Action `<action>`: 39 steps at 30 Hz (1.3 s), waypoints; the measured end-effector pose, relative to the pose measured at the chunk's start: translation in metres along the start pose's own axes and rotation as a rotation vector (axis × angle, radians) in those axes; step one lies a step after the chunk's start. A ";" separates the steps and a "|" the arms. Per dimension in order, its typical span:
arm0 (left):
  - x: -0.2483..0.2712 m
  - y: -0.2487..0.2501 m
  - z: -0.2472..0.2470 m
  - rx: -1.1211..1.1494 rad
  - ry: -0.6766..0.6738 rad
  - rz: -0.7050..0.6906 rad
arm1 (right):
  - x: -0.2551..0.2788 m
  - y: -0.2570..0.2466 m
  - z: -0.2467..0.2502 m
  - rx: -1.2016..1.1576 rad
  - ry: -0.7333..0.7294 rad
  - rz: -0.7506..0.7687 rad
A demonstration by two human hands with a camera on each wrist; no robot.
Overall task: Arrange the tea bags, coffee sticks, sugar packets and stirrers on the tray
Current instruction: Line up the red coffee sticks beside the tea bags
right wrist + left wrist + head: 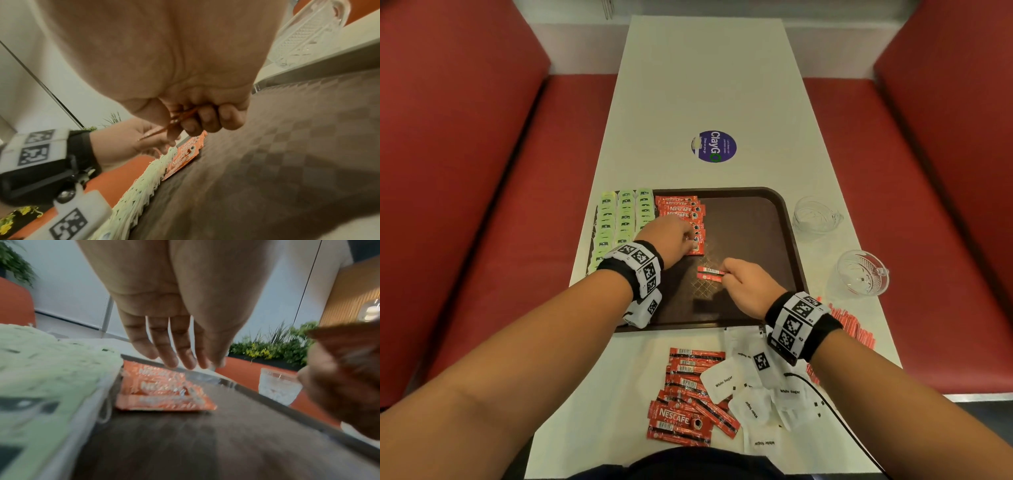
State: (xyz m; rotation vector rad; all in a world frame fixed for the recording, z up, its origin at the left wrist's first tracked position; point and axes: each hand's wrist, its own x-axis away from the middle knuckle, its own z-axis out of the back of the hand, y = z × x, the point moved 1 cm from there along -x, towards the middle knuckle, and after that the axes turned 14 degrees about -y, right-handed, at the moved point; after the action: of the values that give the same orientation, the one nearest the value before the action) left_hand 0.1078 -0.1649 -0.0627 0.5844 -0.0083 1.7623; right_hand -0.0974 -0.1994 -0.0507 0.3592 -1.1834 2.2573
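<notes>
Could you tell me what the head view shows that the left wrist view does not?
Only the head view shows the loose coffee sticks and white sugar packets lying on the table in front of the tray, the red stirrers at the right edge, and the round sticker.

Only the left wrist view shows the left hand's fingers straight, from below, and plants in the background.

Both show the green tea bags, the row of coffee sticks on the tray, a glass cup, and the right hand.
</notes>
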 end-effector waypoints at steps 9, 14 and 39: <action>0.045 0.018 0.009 0.182 -0.156 -0.198 | -0.004 -0.002 0.003 0.093 0.113 0.044; 0.057 0.010 0.002 0.196 -0.015 -0.190 | -0.004 -0.006 0.003 -0.026 0.079 0.039; 0.038 -0.027 -0.015 0.037 0.017 0.152 | -0.004 0.001 -0.003 0.204 -0.128 -0.096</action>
State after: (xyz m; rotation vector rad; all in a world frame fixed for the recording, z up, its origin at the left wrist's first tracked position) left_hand 0.1207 -0.1179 -0.0688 0.6090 -0.0081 1.9183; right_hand -0.0949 -0.1988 -0.0551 0.6347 -0.9773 2.3045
